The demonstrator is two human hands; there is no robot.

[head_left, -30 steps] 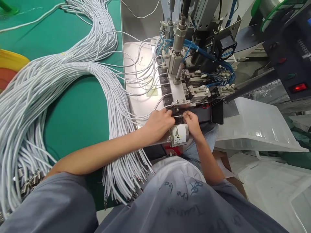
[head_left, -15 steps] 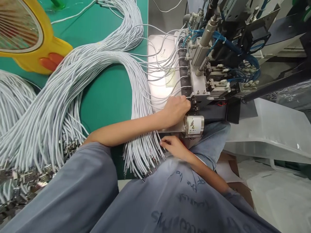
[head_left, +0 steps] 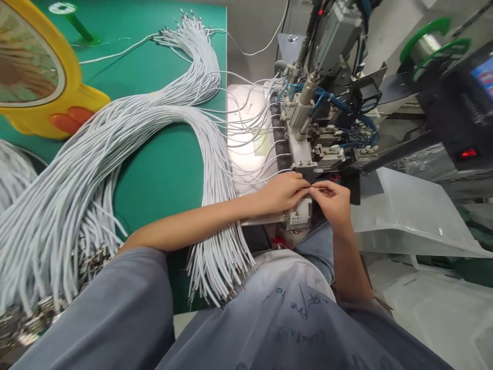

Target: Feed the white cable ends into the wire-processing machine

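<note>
My left hand (head_left: 285,192) is closed at the near end of the machine's black fixture strip (head_left: 282,146). Its fingertips meet those of my right hand (head_left: 333,200), which is pinched beside the machine (head_left: 302,149). Whatever is between the fingers is too small to make out. White cables run from the strip over a pale plate (head_left: 244,167) to a large bundle of white cables (head_left: 215,174). My left forearm lies across this bundle. Just below my left hand sits a clear cylinder with a warning label (head_left: 299,213).
A yellow fan (head_left: 82,100) stands at the upper left of the green table (head_left: 162,169), near a green spool (head_left: 82,28). More cables lie at far left. A wire reel (head_left: 431,49), a control box (head_left: 458,118) and a translucent bin (head_left: 416,205) are on the right.
My right hand has moved up from beside the cable ends to meet my left hand at the fixture. The view has shifted, showing the reel and control box.
</note>
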